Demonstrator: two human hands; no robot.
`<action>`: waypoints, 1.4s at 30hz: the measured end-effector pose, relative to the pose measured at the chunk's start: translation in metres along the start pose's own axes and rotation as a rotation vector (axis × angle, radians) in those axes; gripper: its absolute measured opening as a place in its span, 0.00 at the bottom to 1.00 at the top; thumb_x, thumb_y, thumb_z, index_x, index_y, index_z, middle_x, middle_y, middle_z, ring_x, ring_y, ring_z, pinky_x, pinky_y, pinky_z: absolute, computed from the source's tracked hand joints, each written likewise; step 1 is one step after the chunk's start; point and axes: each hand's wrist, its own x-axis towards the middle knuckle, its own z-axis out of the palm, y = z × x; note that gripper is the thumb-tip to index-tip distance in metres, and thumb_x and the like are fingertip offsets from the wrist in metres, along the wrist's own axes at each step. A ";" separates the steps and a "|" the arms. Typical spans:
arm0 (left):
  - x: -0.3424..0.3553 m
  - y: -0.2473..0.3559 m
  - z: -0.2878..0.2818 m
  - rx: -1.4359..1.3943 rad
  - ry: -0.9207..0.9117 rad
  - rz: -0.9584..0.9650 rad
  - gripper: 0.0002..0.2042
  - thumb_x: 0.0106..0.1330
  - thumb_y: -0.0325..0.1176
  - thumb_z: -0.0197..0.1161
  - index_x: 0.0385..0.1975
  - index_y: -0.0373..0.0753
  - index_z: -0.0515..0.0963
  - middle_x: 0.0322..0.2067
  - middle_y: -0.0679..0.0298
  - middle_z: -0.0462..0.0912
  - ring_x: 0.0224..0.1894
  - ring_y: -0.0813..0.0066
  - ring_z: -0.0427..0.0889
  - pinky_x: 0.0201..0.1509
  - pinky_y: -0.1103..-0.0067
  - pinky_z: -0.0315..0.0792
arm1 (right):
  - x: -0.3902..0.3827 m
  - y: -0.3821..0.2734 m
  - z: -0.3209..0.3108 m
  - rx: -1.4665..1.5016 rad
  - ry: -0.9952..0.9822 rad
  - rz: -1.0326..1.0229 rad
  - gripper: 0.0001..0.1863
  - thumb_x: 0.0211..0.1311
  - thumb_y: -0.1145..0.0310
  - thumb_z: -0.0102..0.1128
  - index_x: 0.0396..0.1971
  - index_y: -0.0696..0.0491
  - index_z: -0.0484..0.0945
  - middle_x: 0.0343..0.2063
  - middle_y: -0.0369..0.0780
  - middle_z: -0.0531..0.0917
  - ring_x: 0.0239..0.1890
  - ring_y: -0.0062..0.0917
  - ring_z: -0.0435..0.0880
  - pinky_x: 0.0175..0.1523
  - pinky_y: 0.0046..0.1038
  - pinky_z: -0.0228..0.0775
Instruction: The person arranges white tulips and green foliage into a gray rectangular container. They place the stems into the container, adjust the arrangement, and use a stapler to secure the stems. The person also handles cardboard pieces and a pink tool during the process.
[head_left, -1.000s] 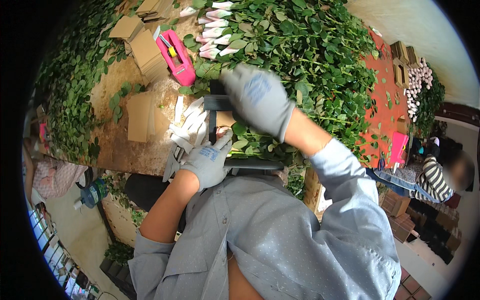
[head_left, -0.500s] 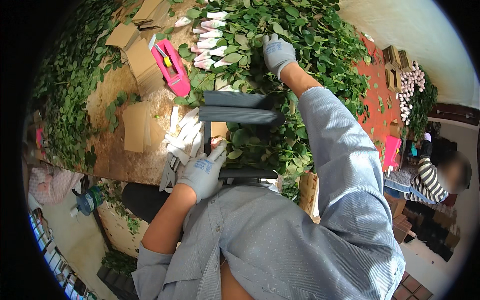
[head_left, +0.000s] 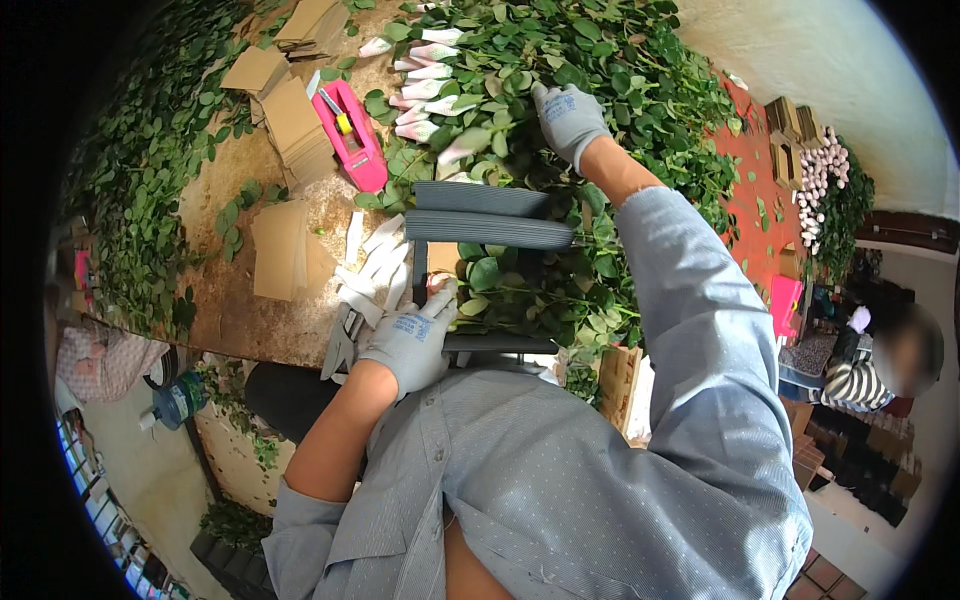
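Note:
My gloved left hand (head_left: pixel 408 345) is closed at the near left end of a dark padded rack (head_left: pixel 490 228), its fingertips around a rose whose pinkish head barely shows beside brown cardboard (head_left: pixel 443 258). Leafy rose stems (head_left: pixel 540 300) lie in the rack, pointing right. My gloved right hand (head_left: pixel 572 118) is stretched out over the heap of foliage (head_left: pixel 640 80), fingers curled round a rose stem mostly hidden by leaves. A blurred rose bud in a pale sleeve (head_left: pixel 462 150) moves to its left. Several more sleeved rose buds (head_left: pixel 425 88) lie in a column left of the leaves.
A pink tape dispenser (head_left: pixel 352 140) lies left of the buds. Cardboard sheets (head_left: pixel 280 250) and white strips (head_left: pixel 375 265) rest on the wooden table (head_left: pixel 215 300), with a grey tool (head_left: pixel 342 345) at its edge. More foliage lines the far left. A person (head_left: pixel 855 370) sits far right.
My right hand has drawn slightly right and nearer, and one sleeved bud has come away from the column, blurred. My left hand stays at the rack.

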 end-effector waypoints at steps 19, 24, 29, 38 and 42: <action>0.000 0.003 0.003 0.022 0.004 -0.019 0.35 0.63 0.40 0.62 0.71 0.37 0.66 0.80 0.64 0.51 0.67 0.38 0.71 0.72 0.55 0.64 | -0.193 -0.049 -0.128 -0.138 0.461 -0.195 0.08 0.58 0.64 0.59 0.37 0.48 0.78 0.35 0.36 0.78 0.39 0.29 0.78 0.36 0.32 0.69; -0.001 0.005 -0.001 -0.015 -0.042 -0.047 0.34 0.62 0.39 0.62 0.71 0.36 0.67 0.79 0.63 0.53 0.71 0.45 0.68 0.75 0.56 0.61 | -0.218 -0.035 -0.159 -0.136 0.432 -0.062 0.09 0.59 0.65 0.60 0.39 0.47 0.77 0.34 0.36 0.74 0.36 0.32 0.77 0.36 0.35 0.73; 0.005 -0.007 0.018 -0.012 0.063 0.033 0.34 0.62 0.39 0.61 0.70 0.38 0.67 0.73 0.51 0.63 0.70 0.48 0.68 0.72 0.58 0.63 | -0.247 -0.071 -0.148 -0.015 0.164 -0.213 0.16 0.59 0.66 0.59 0.48 0.47 0.78 0.42 0.38 0.78 0.42 0.30 0.79 0.37 0.32 0.74; -0.001 0.004 0.001 0.086 0.001 -0.003 0.33 0.66 0.41 0.60 0.71 0.37 0.67 0.77 0.62 0.58 0.63 0.49 0.76 0.68 0.60 0.71 | -0.220 -0.091 -0.004 -0.009 -0.164 -0.230 0.10 0.65 0.66 0.58 0.43 0.52 0.81 0.37 0.43 0.83 0.39 0.35 0.86 0.36 0.36 0.79; -0.001 0.005 -0.003 0.107 -0.004 -0.001 0.33 0.66 0.41 0.60 0.71 0.37 0.67 0.78 0.63 0.55 0.63 0.47 0.75 0.66 0.59 0.72 | -0.217 -0.100 -0.004 -0.049 -0.300 -0.196 0.17 0.66 0.65 0.57 0.52 0.53 0.80 0.45 0.44 0.83 0.45 0.36 0.85 0.41 0.37 0.79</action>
